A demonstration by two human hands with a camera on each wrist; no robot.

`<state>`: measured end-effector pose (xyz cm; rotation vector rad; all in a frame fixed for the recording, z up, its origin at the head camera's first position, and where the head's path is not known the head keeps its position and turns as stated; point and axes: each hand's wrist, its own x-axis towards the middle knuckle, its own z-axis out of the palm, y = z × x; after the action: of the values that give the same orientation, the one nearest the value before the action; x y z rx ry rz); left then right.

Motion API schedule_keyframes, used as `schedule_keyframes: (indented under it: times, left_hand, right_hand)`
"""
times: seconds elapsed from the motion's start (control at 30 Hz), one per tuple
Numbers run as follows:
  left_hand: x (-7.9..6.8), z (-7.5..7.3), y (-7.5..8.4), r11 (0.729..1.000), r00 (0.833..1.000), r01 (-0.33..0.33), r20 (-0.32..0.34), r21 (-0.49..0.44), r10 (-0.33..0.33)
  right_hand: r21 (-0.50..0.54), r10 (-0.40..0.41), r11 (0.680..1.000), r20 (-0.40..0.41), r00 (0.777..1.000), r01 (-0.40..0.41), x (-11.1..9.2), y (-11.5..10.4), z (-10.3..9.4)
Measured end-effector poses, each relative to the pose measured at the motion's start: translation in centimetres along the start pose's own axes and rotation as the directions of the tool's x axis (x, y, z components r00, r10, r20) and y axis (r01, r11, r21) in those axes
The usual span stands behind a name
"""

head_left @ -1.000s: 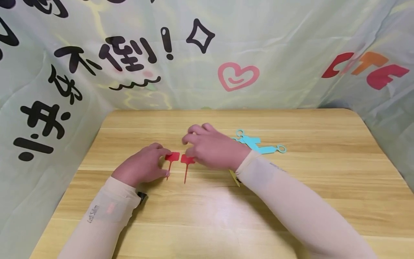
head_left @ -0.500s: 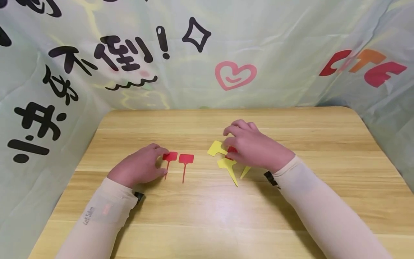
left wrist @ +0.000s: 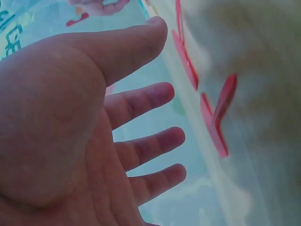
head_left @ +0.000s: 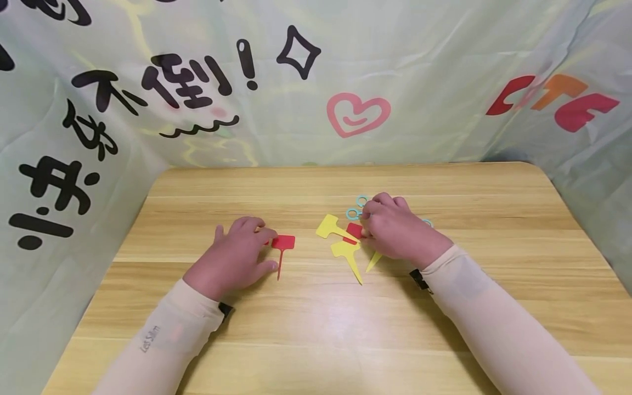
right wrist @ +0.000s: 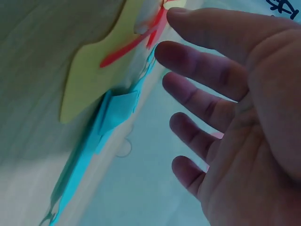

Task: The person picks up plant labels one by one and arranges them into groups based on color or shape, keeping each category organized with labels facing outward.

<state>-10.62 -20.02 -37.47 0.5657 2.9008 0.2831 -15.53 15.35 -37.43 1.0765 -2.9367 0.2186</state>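
My left hand (head_left: 234, 255) hovers low over the left side of the table, fingers apart. A red T-shaped plant label (head_left: 283, 242) lies right of its fingertips; a second is mostly hidden under the fingers. Both red labels (left wrist: 218, 127) show in the left wrist view beyond the hand. My right hand (head_left: 402, 230) is over a pile, its thumb and bent index fingertip right at a red label (head_left: 353, 230). In the right wrist view a gap shows between thumb and index, the red stem (right wrist: 127, 52) crossing in front of a yellow label (right wrist: 84, 70).
Yellow T-shaped labels (head_left: 328, 225) overlap the red one in the pile. Light-blue tags with ring ends (head_left: 353, 214) lie behind, partly covered by the right hand. A printed cloth (head_left: 419, 131) hangs behind and beside the wooden table (head_left: 316, 340).
My right hand has moved from beside the left red labels to the pile, uncovering a red label beside it. My left hand has shifted slightly right, its fingers now covering most of one red label.
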Motion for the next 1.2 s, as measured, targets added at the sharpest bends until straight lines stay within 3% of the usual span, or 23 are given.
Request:
schedule_keyframes:
  times: [0.5,0.73,1.2]
  left_hand:
    - [0.3,1.0,0.4,0.998,1.0,-0.025,-0.007,0.06,0.026]
    - [0.2,0.8,0.3,0.999,1.0,-0.015,0.003,0.04,0.015]
    - [0.1,0.7,0.5,1.0,1.0,-0.001,0.007,0.002,0.001]
  right_hand:
    - [-0.038,0.053,0.998,0.079,0.995,-0.05,0.2,0.0,0.3]
    - [-0.029,0.067,0.997,0.05,0.997,-0.065,0.1,0.4,0.2]
    - [0.007,0.192,0.981,0.008,0.981,-0.192,-0.5,0.6,-1.2]
